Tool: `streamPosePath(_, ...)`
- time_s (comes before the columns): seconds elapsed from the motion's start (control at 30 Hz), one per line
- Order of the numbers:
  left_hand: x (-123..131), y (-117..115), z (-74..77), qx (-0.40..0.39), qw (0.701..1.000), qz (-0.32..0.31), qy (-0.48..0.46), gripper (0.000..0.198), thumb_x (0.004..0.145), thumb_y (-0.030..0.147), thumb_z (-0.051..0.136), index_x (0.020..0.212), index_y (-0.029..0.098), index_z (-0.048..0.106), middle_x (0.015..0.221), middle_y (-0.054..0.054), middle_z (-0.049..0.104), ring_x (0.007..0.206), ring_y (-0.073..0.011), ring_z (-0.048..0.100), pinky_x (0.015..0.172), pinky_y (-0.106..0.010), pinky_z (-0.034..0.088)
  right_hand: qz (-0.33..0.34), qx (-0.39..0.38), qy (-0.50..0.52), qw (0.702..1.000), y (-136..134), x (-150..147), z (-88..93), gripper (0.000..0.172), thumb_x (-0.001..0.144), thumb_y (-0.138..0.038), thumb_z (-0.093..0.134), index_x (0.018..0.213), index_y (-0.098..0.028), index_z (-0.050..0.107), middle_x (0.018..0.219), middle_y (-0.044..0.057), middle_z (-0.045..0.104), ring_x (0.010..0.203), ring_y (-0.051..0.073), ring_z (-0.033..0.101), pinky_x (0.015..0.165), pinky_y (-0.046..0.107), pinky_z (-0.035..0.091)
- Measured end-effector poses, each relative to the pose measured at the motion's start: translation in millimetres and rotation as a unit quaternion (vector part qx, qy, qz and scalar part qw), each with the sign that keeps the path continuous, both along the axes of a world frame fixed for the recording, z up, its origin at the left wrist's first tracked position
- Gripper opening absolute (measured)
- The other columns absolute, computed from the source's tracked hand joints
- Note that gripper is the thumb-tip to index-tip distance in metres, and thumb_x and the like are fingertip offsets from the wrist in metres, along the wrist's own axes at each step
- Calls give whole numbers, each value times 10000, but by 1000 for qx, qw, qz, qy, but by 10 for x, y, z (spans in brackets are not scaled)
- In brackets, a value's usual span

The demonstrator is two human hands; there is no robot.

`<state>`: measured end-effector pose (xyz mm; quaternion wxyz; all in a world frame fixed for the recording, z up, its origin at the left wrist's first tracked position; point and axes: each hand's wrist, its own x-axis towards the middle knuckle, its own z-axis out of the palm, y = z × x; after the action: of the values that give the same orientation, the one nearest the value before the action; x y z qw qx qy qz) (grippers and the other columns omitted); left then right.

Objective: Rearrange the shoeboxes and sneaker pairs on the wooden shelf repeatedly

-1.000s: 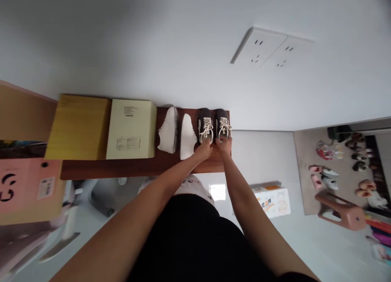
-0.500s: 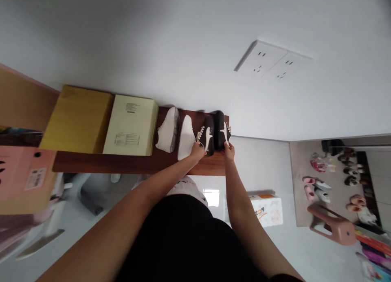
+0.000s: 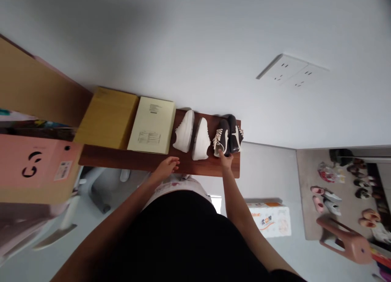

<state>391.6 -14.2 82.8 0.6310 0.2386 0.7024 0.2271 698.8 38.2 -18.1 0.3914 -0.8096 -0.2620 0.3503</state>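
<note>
A pair of dark sneakers with cream laces (image 3: 227,136) lies tipped on its side at the right end of a dark wooden shelf (image 3: 128,159). My right hand (image 3: 226,159) touches the heel end of the nearer dark sneaker, fingers closed on it. My left hand (image 3: 168,165) hovers over the shelf's front edge, fingers loosely curled and holding nothing, just below a pair of white sneakers (image 3: 192,133) that also rest on their sides.
A pale cream box (image 3: 152,125) and a yellow box (image 3: 106,117) sit left of the white sneakers. A pink carton (image 3: 33,168) is at the left. On the floor are a printed carton (image 3: 270,221), a pink stool (image 3: 342,237) and several shoes on a mat (image 3: 308,184).
Both hands gripped the dark sneakers and turned them onto their sides. My left hand has since let go and pulled back left to the shelf edge; the view shifted right.
</note>
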Motion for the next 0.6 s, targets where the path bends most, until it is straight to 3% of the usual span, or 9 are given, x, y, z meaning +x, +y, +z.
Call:
streamPosePath(0.13, -772, -286, 59, 19, 997, 65, 48, 238, 813, 304, 682, 1026, 209, 725, 1090, -109, 810, 889, -208, 774, 701, -275, 564, -48, 9, -142, 989, 4, -237, -19, 793, 705, -597, 852, 1272, -103, 601, 1308, 260, 666, 1323, 387, 614, 1090, 494, 563)
streamPosePath(0.23, -1344, -396, 83, 35, 993, 85, 71, 218, 790, 307, 686, 987, 223, 728, 1065, -101, 812, 897, -215, 775, 719, -293, 580, -35, -22, -161, 986, -79, -425, -24, 892, 689, -609, 866, 1327, -52, 583, 1330, 311, 639, 1373, 425, 569, 1133, 532, 523)
streamPosePath(0.33, -1929, -414, 65, 60, 987, 123, 87, 216, 780, 309, 679, 972, 220, 722, 1054, -97, 806, 897, -206, 770, 753, -301, 587, -67, -58, -194, 977, -175, -599, 45, 882, 752, -584, 826, 1384, -37, 542, 1397, 350, 591, 1440, 459, 497, 1192, 598, 447)
streamPosePath(0.4, -2308, -397, 36, 83, 978, 163, 99, 220, 790, 299, 657, 984, 212, 713, 1066, -93, 800, 901, -190, 765, 776, -293, 585, -83, -31, -255, 963, -220, -757, 156, 795, 851, -546, 728, 1420, -33, 513, 1465, 360, 535, 1491, 453, 441, 1238, 620, 377)
streamPosePath(0.5, -2809, -337, -1, 112, 965, 207, 118, 219, 814, 270, 605, 1003, 208, 697, 1086, -81, 790, 926, -170, 758, 790, -272, 579, -33, 41, -275, 960, -260, -1218, 379, 642, 948, -495, 586, 1420, -64, 525, 1473, 312, 541, 1468, 399, 476, 1232, 589, 385)
streamPosePath(0.6, -3187, -227, -20, 127, 960, 207, 137, 211, 828, 253, 567, 997, 208, 684, 1069, -68, 782, 960, -167, 752, 813, -270, 582, 35, 63, -120, 990, -319, -2033, 564, 584, 934, -541, 600, 1367, -150, 581, 1405, 210, 616, 1306, 322, 609, 1117, 489, 508)
